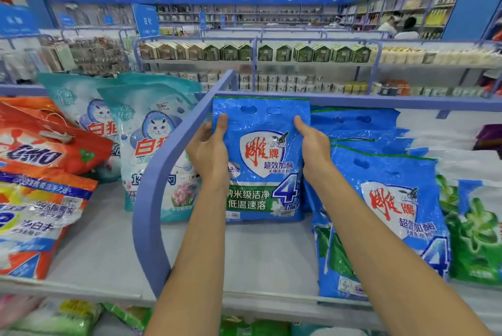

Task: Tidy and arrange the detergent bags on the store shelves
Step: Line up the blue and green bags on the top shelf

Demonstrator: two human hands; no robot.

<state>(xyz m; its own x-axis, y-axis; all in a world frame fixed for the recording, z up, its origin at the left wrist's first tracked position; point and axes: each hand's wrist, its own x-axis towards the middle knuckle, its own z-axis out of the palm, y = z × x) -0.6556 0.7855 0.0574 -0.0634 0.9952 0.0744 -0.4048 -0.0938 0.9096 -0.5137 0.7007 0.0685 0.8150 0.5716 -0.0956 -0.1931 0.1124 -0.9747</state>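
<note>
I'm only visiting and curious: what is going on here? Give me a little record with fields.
Place: store shelf
Held: blue bag, upright
Left hand: grips the bag's left edge
Right hand: grips the bag's right edge
To its left: divider, then teal bags and orange bags
To its right: other blue bags, overlapping, then green bags

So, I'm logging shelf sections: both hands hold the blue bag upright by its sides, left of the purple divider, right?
Not quite: the head view shows the left hand and right hand holding the blue bag upright by its sides, right of the purple divider.
</note>
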